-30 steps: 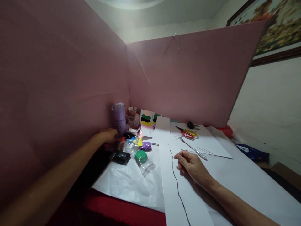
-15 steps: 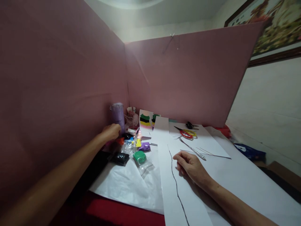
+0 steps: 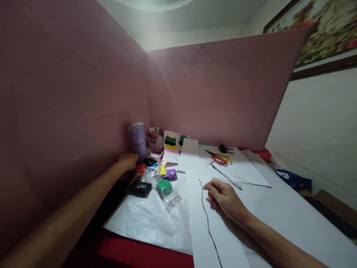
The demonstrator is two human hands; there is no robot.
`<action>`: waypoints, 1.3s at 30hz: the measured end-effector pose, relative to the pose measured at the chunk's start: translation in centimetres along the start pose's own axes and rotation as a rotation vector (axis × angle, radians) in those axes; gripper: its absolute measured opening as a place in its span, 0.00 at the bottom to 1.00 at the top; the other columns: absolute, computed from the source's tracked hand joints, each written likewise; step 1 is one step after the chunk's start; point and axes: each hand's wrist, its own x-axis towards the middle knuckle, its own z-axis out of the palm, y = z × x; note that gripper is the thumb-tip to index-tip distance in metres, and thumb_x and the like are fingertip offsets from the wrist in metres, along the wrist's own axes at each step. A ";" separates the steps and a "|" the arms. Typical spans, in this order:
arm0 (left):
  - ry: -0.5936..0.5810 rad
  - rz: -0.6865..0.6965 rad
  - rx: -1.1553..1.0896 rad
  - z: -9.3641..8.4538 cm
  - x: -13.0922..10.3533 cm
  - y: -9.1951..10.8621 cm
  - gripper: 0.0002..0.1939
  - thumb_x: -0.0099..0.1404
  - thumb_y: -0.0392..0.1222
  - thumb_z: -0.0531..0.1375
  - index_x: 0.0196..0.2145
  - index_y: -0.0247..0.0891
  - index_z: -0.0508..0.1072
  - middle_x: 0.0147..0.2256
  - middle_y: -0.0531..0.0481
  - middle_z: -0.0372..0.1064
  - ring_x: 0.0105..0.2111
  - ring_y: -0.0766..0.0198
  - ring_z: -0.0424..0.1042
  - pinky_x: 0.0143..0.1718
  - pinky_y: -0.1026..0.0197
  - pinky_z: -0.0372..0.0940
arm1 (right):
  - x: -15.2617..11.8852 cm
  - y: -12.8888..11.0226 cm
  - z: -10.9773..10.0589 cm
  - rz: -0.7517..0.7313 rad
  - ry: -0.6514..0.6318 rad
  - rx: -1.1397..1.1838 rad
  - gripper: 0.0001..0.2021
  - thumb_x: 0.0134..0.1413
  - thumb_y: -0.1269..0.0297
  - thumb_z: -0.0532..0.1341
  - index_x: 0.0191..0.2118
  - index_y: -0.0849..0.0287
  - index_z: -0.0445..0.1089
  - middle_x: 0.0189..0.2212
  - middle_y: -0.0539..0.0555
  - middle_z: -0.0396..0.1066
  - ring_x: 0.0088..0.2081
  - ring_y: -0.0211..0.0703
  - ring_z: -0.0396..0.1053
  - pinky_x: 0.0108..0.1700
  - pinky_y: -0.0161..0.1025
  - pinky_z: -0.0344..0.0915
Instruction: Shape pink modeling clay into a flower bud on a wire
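My left hand reaches to the far left, beside the lower part of a purple cylinder; its fingertips are hidden. My right hand rests on the white paper with curled fingers, thumb and index close together, and whatever they may pinch is too small to make out. A dark wavy line runs down the white strip left of it. Bagged clay lies between the hands: green, black, purple and red.
Behind my right hand lie red-and-yellow scissors, a silver tool and thin sticks. A card with coloured stripes leans at the back. Pink panels stand at the left and back.
My left hand has shifted slightly left and down, off the front of the purple cylinder. My right hand keeps its pose on the paper. The view has moved slightly.
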 end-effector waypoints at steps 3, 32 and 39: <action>0.002 0.003 0.025 -0.2 0.1 0.3 0.11 0.52 0.37 0.66 0.35 0.35 0.77 0.43 0.33 0.75 0.45 0.43 0.73 0.41 0.54 0.66 | 0.0 -0.1 0.0 -0.010 0.002 -0.001 0.12 0.56 0.58 0.58 0.26 0.59 0.65 0.15 0.45 0.63 0.16 0.33 0.61 0.20 0.33 0.62; -0.007 0.093 0.146 0.0 -1.2 0.6 0.08 0.57 0.32 0.61 0.36 0.33 0.77 0.41 0.36 0.76 0.41 0.47 0.74 0.37 0.56 0.65 | 0.2 0.3 0.0 -0.044 -0.005 0.003 0.11 0.55 0.60 0.59 0.25 0.58 0.64 0.14 0.45 0.62 0.16 0.34 0.61 0.19 0.33 0.62; 0.226 0.125 0.193 -4.6 -4.0 3.0 0.14 0.62 0.27 0.51 0.41 0.29 0.73 0.40 0.35 0.71 0.39 0.50 0.73 0.38 0.55 0.64 | 0.3 0.6 0.1 -0.061 0.004 0.001 0.11 0.55 0.60 0.58 0.25 0.59 0.65 0.15 0.45 0.63 0.15 0.32 0.60 0.20 0.32 0.62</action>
